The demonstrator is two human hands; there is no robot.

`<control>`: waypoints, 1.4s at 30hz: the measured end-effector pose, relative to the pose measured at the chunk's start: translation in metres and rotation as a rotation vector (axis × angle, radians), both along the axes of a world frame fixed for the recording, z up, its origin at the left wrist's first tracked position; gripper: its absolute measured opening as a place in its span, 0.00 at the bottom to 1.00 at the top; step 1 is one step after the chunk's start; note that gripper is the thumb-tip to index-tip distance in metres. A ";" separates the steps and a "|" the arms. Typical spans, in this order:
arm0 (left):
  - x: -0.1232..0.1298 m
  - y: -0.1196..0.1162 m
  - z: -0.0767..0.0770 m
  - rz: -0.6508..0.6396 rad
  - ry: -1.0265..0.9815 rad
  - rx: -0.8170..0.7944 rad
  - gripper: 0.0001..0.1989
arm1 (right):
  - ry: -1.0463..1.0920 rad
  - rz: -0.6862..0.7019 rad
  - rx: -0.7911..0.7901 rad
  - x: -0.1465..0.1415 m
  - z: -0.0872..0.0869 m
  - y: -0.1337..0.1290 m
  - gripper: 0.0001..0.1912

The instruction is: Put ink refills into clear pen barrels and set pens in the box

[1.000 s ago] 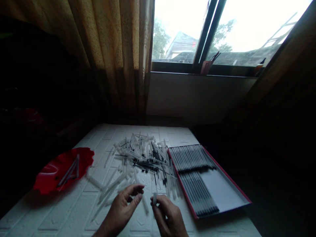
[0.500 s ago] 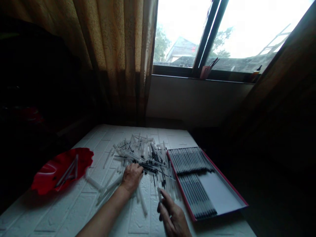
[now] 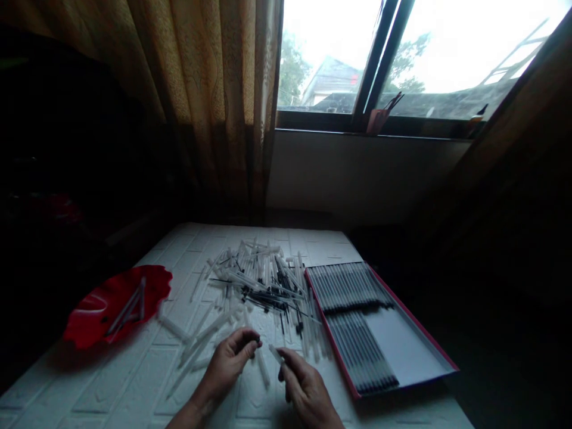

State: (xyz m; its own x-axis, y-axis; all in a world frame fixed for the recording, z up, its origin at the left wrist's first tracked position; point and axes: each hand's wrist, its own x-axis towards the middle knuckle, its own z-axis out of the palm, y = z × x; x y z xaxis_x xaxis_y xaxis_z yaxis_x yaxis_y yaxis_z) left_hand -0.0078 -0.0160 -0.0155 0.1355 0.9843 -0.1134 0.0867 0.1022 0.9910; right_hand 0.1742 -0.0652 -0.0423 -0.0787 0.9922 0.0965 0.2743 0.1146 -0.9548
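Plastic tube (image 3: 276,354) in right hand (image 3: 306,390) (pinched)

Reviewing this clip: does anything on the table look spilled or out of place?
Yes, the loose heap of clear plastic tubes and black-tipped pen refills looks spilled. It sprawls at all angles across the white brick-pattern table, unlike the neat parallel rows in the red-edged tray. No breakage is visible at this resolution.

Item: left forearm (image 3: 185,415), running off my bottom edge. Item: dark speck (image 3: 257,340) pinched in the left hand (image 3: 227,364), I am failing to resolve it.
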 end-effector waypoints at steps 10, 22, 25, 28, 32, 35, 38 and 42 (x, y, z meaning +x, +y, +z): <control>-0.007 -0.030 0.014 0.105 -0.154 -0.173 0.26 | -0.116 0.082 0.075 -0.010 0.025 -0.011 0.11; -0.009 -0.043 0.012 0.147 -0.240 -0.236 0.28 | -0.133 0.185 0.045 -0.019 0.025 -0.014 0.11; -0.008 -0.044 0.013 0.124 -0.225 -0.223 0.28 | -0.159 0.193 0.059 -0.019 0.026 -0.013 0.11; -0.008 -0.045 0.013 0.103 -0.187 -0.177 0.26 | -0.187 0.180 0.068 -0.019 0.028 -0.014 0.13; -0.009 -0.048 0.012 0.077 -0.128 -0.135 0.23 | -0.199 0.168 0.077 -0.021 0.030 -0.014 0.14; -0.010 -0.050 0.012 0.058 -0.091 -0.124 0.21 | -0.212 0.172 0.089 -0.020 0.029 -0.014 0.14; -0.011 -0.051 0.014 0.030 -0.034 -0.112 0.19 | -0.240 0.184 0.131 -0.019 0.027 -0.014 0.13; -0.014 -0.051 0.018 -0.011 0.085 -0.057 0.15 | -0.290 0.216 0.184 -0.016 0.027 -0.014 0.12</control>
